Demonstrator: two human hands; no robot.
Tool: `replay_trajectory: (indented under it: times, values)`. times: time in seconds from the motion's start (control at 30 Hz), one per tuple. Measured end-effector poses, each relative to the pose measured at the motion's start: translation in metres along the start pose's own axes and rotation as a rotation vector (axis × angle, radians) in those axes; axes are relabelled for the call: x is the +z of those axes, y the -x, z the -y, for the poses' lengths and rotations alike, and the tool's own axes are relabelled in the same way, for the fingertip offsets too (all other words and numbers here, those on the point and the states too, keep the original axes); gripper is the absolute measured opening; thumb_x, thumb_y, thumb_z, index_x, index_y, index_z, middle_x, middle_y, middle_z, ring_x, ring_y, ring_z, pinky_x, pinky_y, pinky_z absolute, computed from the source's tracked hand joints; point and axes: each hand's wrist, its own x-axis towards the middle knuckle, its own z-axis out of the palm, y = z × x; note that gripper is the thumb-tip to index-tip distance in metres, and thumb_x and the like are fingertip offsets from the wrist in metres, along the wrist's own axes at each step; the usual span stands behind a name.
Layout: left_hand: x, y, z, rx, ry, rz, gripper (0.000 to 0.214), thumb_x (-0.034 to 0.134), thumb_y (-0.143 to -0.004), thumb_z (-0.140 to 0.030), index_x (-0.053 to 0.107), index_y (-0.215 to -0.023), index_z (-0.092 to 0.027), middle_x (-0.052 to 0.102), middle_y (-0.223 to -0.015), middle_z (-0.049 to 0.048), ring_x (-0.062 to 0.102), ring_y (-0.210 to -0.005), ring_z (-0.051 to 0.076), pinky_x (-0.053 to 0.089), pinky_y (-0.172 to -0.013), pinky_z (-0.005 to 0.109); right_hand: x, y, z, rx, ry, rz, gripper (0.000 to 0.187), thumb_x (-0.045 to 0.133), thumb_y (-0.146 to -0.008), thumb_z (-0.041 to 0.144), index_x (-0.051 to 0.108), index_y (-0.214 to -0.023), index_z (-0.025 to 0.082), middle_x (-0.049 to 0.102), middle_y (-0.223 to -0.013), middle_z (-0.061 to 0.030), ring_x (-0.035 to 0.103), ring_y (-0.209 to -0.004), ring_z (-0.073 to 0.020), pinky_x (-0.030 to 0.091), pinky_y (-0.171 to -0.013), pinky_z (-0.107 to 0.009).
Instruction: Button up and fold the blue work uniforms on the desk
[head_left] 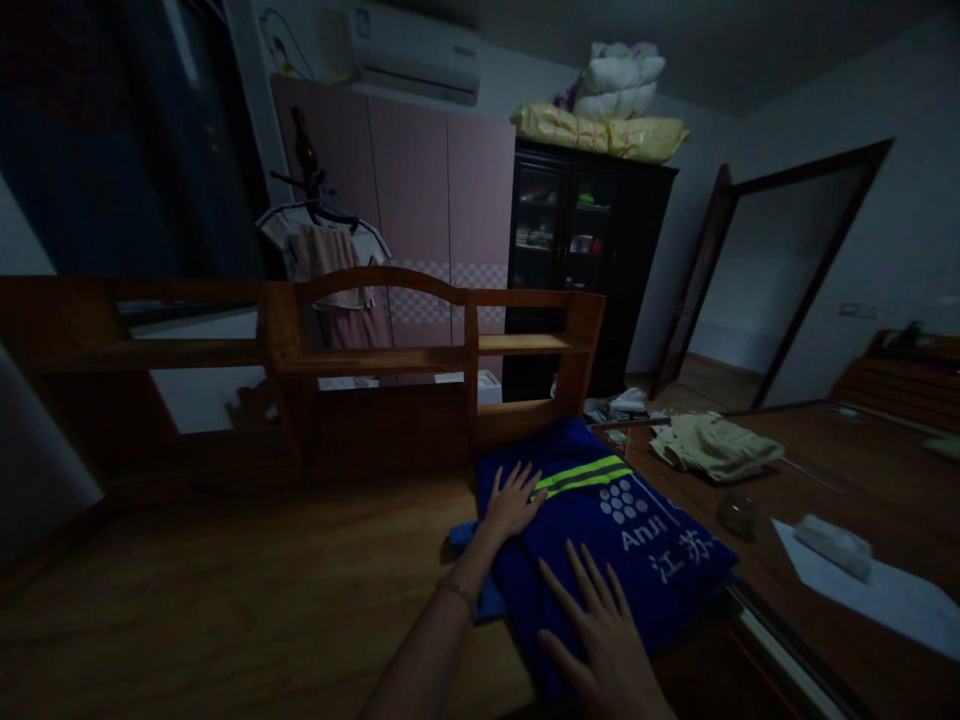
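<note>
A blue folded jacket (577, 550) lies on the wooden surface (262, 580), near the right edge. White letters on it spell "Anji", and next to them are the two Chinese signs "江苏". Above the letters is a bunch of white dots (622, 500). Two bright yellow-green stripes (581, 477) run across the cloth.

There are two hands. The left hand (514, 500) lies flat on the far part of the jacket, with its fingers spread out. The right hand (600, 630) lies flat on the near part and is spread out too. Neither hand grips anything.

To the right are one tan folded cloth (712, 445), one white sheet of paper (885, 595) and one small white pack (832, 540) on top of it. One wooden shelf (450, 350) stands behind the jacket.
</note>
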Motion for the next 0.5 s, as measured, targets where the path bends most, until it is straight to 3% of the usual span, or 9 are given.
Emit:
replay_trajectory:
  times: [0.1,0.17,0.27,0.37,0.5]
  values:
    - [-0.002,0.001,0.0,-0.009,0.059,-0.134,0.05,0.041,-0.091,-0.046,0.034,-0.139,-0.035,0.025,-0.148,0.0006,0.009,-0.139,0.022,0.004,-0.112,0.047,-0.007,0.003,0.013,-0.118,0.037,-0.042,0.062,0.032,-0.091,0.054,0.016,-0.146,0.031,0.012,-0.15,-0.0086,0.015,-0.137,-0.0309,0.029,-0.101,-0.054]
    - [-0.005,0.0,0.005,-0.133,0.173,-0.3,0.062,0.05,-0.087,-0.039,0.026,-0.143,-0.028,0.021,-0.149,0.005,0.01,-0.139,0.023,0.011,-0.112,0.043,-0.005,0.005,0.013,-0.165,0.069,-0.09,0.061,0.034,-0.091,0.051,0.018,-0.146,0.03,0.016,-0.149,-0.0091,0.017,-0.136,-0.0305,0.028,-0.101,-0.053]
    - [-0.008,-0.003,0.02,-0.381,0.41,-0.464,0.058,0.054,-0.083,-0.029,0.036,-0.136,-0.016,0.039,-0.136,0.0135,0.035,-0.128,0.023,0.029,-0.105,0.037,0.003,0.005,0.008,-0.2,0.104,-0.159,0.062,0.04,-0.089,0.048,0.023,-0.145,0.029,0.023,-0.147,-0.0097,0.023,-0.135,-0.0287,0.024,-0.104,-0.049]
    - [-0.009,-0.005,0.035,-0.422,0.501,-0.431,0.037,0.055,-0.081,-0.024,0.054,-0.116,-0.016,0.054,-0.117,0.0096,0.051,-0.11,0.019,0.038,-0.096,0.031,0.014,0.002,0.004,-0.22,0.119,-0.224,0.062,0.046,-0.085,0.044,0.029,-0.143,0.028,0.03,-0.144,-0.0098,0.029,-0.133,-0.0267,0.021,-0.106,-0.046]
    - [-0.004,-0.009,0.044,-0.403,0.528,-0.36,0.026,0.06,-0.078,-0.027,0.063,-0.103,-0.02,0.059,-0.105,0.0053,0.055,-0.102,0.019,0.041,-0.09,0.03,0.028,-0.002,-0.002,-0.263,0.154,-0.332,0.059,0.05,-0.08,0.035,0.04,-0.138,0.027,0.041,-0.138,-0.0094,0.04,-0.126,-0.0237,0.018,-0.109,-0.044]
